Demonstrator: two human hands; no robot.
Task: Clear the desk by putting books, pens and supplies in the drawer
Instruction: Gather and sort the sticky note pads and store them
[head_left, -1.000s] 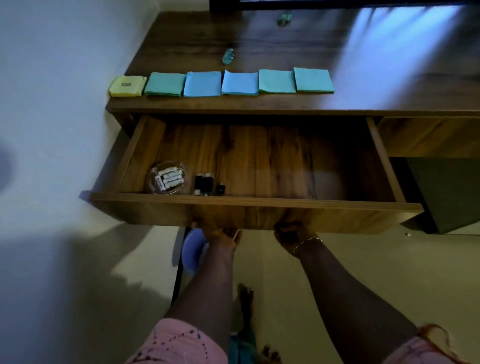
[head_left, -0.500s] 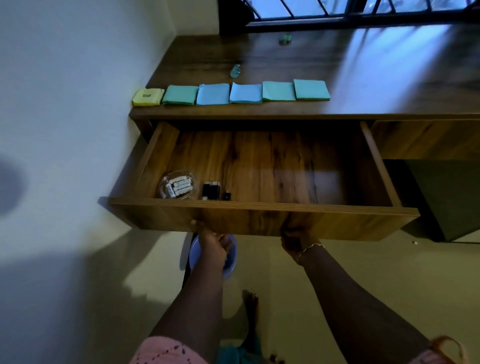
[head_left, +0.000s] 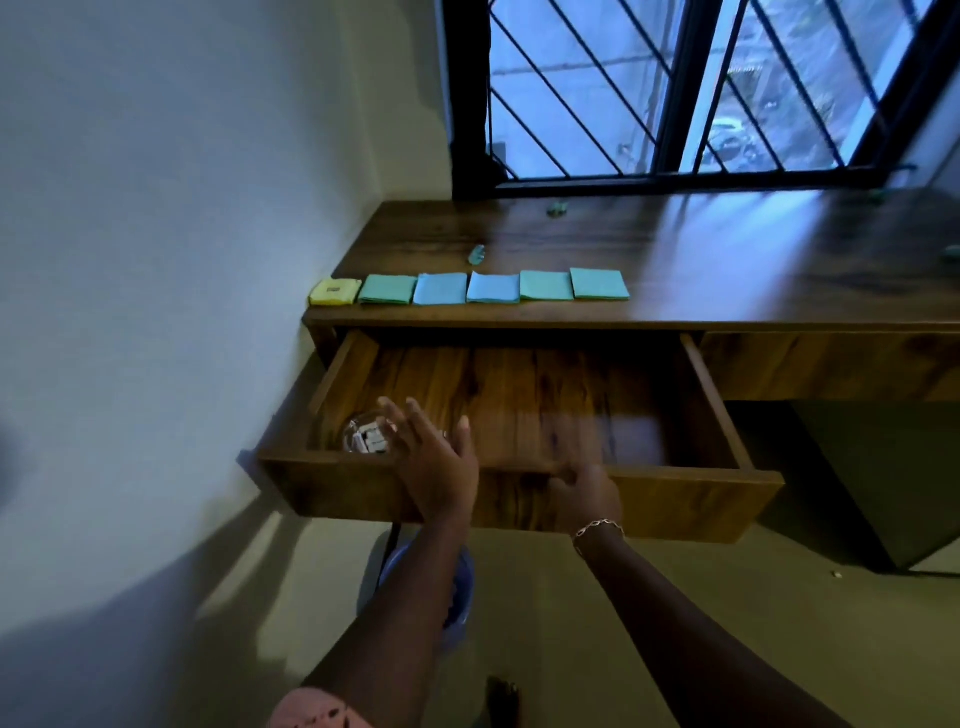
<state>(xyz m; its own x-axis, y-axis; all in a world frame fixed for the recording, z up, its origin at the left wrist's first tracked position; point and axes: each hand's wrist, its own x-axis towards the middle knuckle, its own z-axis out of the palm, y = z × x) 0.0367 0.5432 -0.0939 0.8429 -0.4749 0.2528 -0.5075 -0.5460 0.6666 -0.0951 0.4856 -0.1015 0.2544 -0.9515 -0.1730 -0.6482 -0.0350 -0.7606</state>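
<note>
the left grip (head_left: 436, 462) is spread wide over the drawer (head_left: 675, 504). the right grip (head_left: 587, 493) is too blurry to tell.

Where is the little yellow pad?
In the head view, the yellow pad lies on the desk, at the left end of the row along its front edge, beside a green pad and closest to the wall.

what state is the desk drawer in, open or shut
Open. The drawer is pulled well out from under the desk, its wooden floor exposed, with a clear container in its near left corner.
</note>
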